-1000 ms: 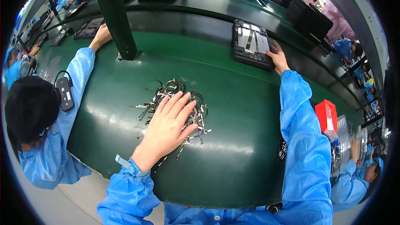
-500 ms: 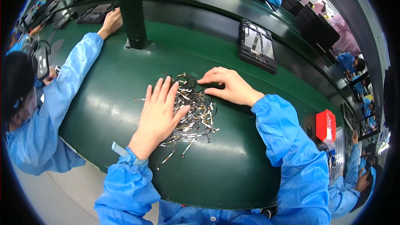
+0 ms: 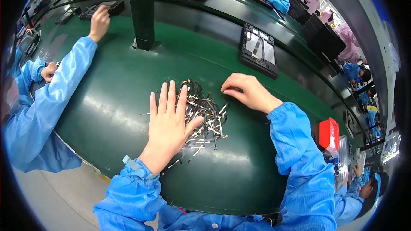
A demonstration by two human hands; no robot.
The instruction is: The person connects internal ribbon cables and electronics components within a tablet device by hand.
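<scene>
Cables (image 3: 209,117) between the hands (image 3: 168,130)

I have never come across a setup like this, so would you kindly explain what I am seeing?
There is no machine here: these are a person's own bare hands, seen from a wide fisheye camera worn on the head, so straight edges look bent. The left hand is spread palm down over part of a loose pile of thin cables on a green bench. The right hand is at the pile's right side, fingers bent toward the thumb; whether it holds a cable is too small to tell. Beyond lies an opened black flat device; at right is a red bin.
</scene>
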